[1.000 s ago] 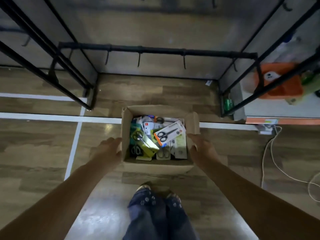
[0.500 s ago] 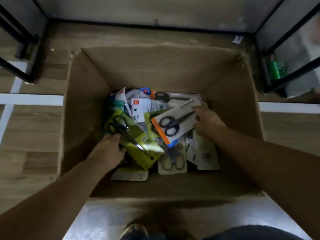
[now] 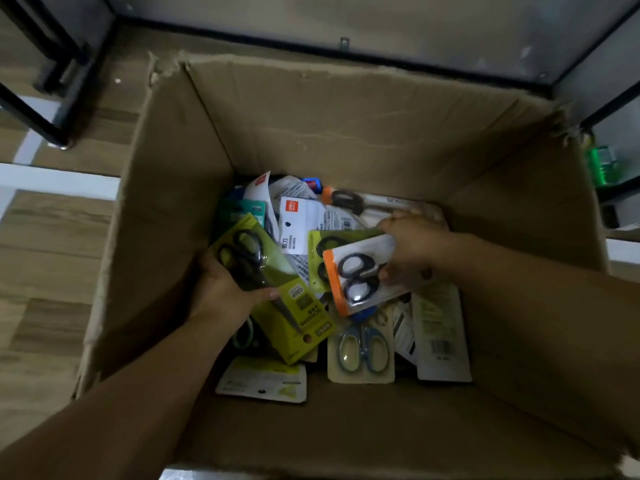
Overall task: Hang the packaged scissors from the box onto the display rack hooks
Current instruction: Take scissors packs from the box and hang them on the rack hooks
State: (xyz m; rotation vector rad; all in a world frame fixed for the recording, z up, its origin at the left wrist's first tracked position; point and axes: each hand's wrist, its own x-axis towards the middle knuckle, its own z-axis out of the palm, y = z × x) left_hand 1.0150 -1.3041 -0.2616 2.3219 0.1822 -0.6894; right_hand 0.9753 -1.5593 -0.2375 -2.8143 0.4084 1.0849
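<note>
Box (image 3: 346, 133) crammed w/ scissor packs; left hand (image 3: 225, 289) fingers grip yellow pack (image 3: 294, 306), right hand (image 3: 412, 247) pinches orange-edged pack (image 3: 360, 275).

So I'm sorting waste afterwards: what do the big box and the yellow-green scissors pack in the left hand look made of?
The box looks like plain brown corrugated cardboard, matte, with creased walls and a torn, frayed rim. The yellow-green pack, gripped by the left hand, seems printed card, probably under a clear plastic blister, given the glossy glare over the black-handled scissors.

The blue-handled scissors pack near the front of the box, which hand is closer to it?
Right. The right hand grips the orange-edged pack just above the blue-handled pack; the left hand is farther left, holding the yellow pack.
</note>
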